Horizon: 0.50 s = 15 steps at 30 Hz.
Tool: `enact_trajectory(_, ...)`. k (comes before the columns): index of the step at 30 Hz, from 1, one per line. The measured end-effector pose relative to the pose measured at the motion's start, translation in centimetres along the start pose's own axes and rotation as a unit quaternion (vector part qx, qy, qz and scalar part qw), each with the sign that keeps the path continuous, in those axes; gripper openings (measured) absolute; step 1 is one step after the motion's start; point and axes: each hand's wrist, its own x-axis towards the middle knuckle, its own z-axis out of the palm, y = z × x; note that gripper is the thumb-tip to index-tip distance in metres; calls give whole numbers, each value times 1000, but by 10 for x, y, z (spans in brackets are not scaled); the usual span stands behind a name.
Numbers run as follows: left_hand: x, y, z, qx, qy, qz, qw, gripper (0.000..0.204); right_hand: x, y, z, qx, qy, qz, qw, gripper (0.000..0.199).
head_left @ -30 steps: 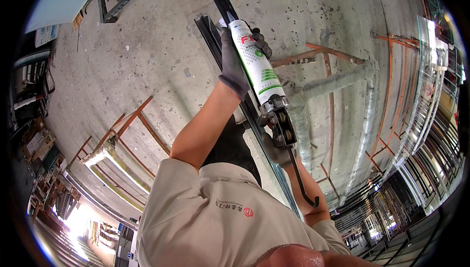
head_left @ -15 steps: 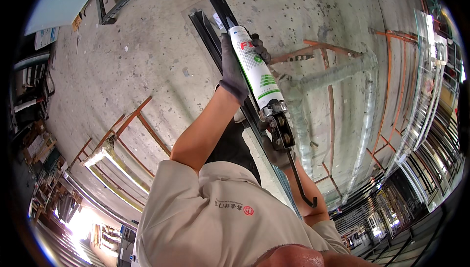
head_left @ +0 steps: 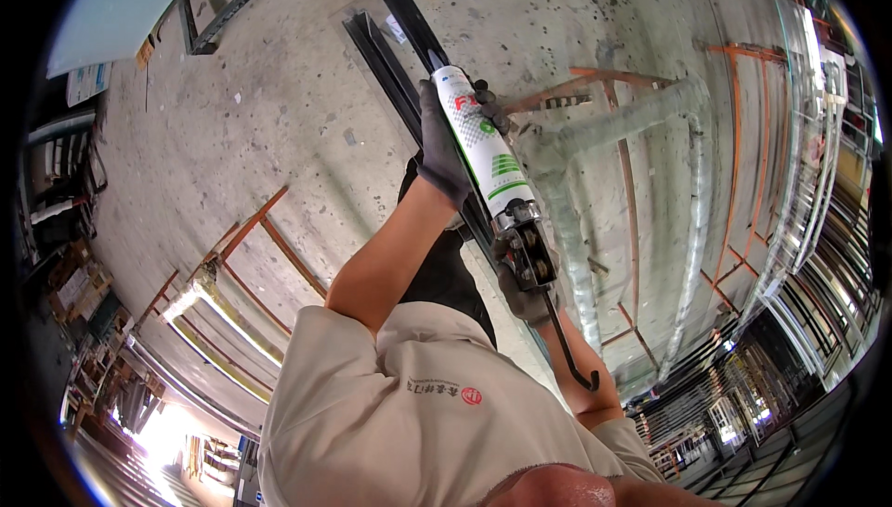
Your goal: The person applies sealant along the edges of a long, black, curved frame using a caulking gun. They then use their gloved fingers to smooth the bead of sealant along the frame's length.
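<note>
A caulking gun (head_left: 531, 251) loaded with a white sealant cartridge (head_left: 491, 149) with green bands lies diagonally before me, its nozzle (head_left: 435, 60) pointing away. My left hand (head_left: 441, 144), in a dark grey glove, is wrapped around the cartridge near its nozzle end. At the rear, my gloved right hand (head_left: 523, 299) is closed around the gun's handle, which the gun body partly hides. A bent black plunger rod (head_left: 569, 342) sticks out behind. The nozzle tip appears against a long dark metal profile (head_left: 401, 0); whether it touches I cannot tell.
A second dark profile (head_left: 383, 65) lies beside the first. Orange-brown metal racks (head_left: 630, 191) stand right, some wrapped in clear film; another rack (head_left: 251, 228) is left. Glass panes and stacked profiles (head_left: 827, 210) line the far right. A pale panel (head_left: 121, 5) is upper left.
The caulking gun's nozzle end and my left hand have come slightly nearer to me. The dark profiles sit a little farther left in the view. Both hands keep their grip.
</note>
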Motion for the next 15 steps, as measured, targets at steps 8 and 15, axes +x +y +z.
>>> enact_trajectory(8, -14, -23, -15, -18, -19, 3, 1000, 66, -37, 18, -3, 16, 8, 28, 999, 27)
enact_trajectory(15, -20, -35, -33, -3, -36, -13, 999, 69, -51, 12, -6, -15, 25, 49, 998, 32)
